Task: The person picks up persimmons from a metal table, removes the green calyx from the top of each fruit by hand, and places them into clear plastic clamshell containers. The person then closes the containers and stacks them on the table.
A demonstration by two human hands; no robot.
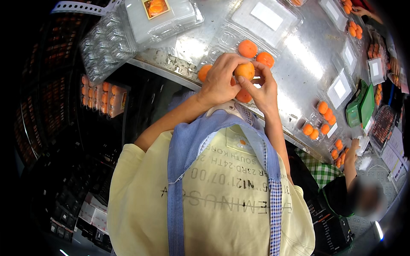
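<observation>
Between the fingers of both my hands sits an orange fruit that looks like a persimmon (244, 71). My left hand (221, 78) grips it from the left. Fingertips and thumb of my right hand (264, 84) touch its right side and lower edge. Underneath is an open clear plastic clamshell tray (221, 41) near the front edge of the metal table. Several more fruits lie in or about it, among them one (247, 48) beyond my hands and one (204, 73) left of my left hand. My hands partly hide the tray and some fruit.
Stacked clear clamshells (163, 22) stand at the table's left, with lidded packs bearing white labels (266, 16) farther back. Along the right are filled trays (315, 128) and a green scale (360, 104). A co-worker's arm (350, 160) reaches in there. Dark crates (59, 112) line the left.
</observation>
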